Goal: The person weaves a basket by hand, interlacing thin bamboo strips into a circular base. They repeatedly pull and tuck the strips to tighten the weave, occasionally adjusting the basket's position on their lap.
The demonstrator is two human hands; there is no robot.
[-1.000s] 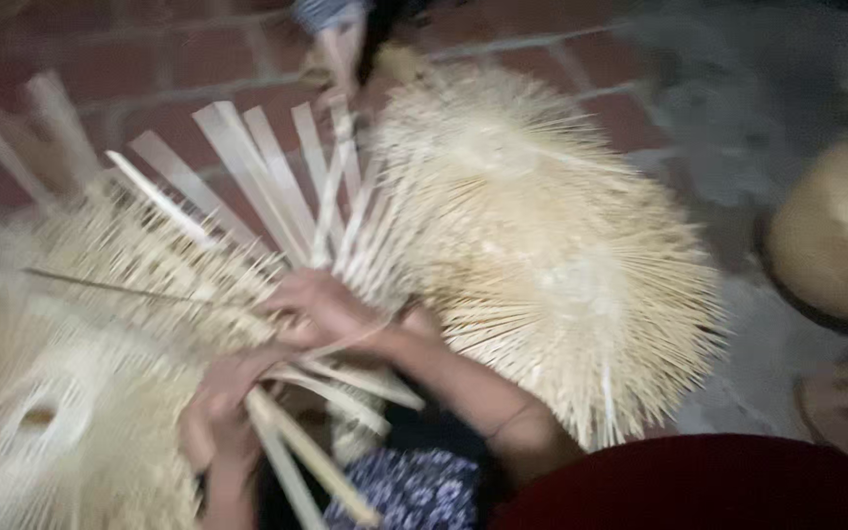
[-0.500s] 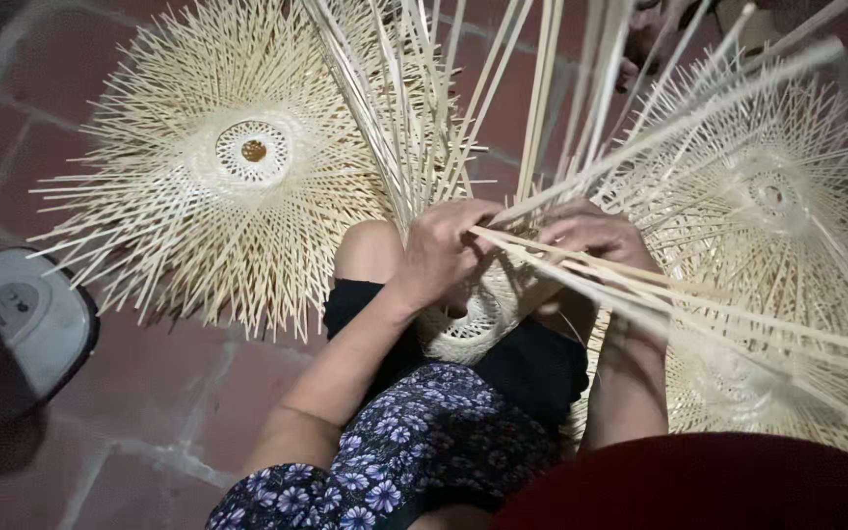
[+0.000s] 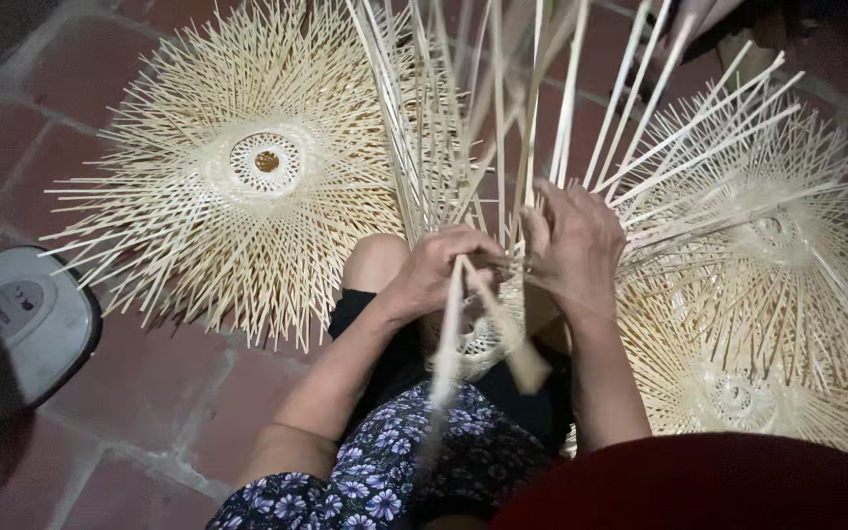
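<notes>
Between the person's knees, low in the head view, a half-woven bamboo piece [image 3: 488, 329] rests on the lap, its round woven centre facing down toward the legs and its long loose splints [image 3: 503, 118] fanning up and away toward the top of the frame. Holding it there keeps the small woven hub braced against the body while the free strips stand clear for the fingers to sort. The left hand [image 3: 439, 270] is closed around a few flat splints just above the hub, fingers curled and pressed together, pinching them into a bundle; two of those strips [image 3: 483, 324] slant down past the wrist toward the flowered skirt [image 3: 385, 471]. The right hand [image 3: 573, 245] lies just beside it, fingers partly spread over and among the upright splints, thumb tucked toward the left hand; whether it actually pinches one strip I cannot tell, since the fingertips are buried in the bamboo.

On the red brick floor [image 3: 149, 393] to the left lies a finished-looking radial bamboo frame [image 3: 247, 177] with a small woven ring and a hole at its middle, flat and well apart from the hands. Two similar frames [image 3: 768, 255] overlap at the right, touching the working piece's splints. A pale rounded appliance [image 3: 31, 319] sits at the far left edge.
</notes>
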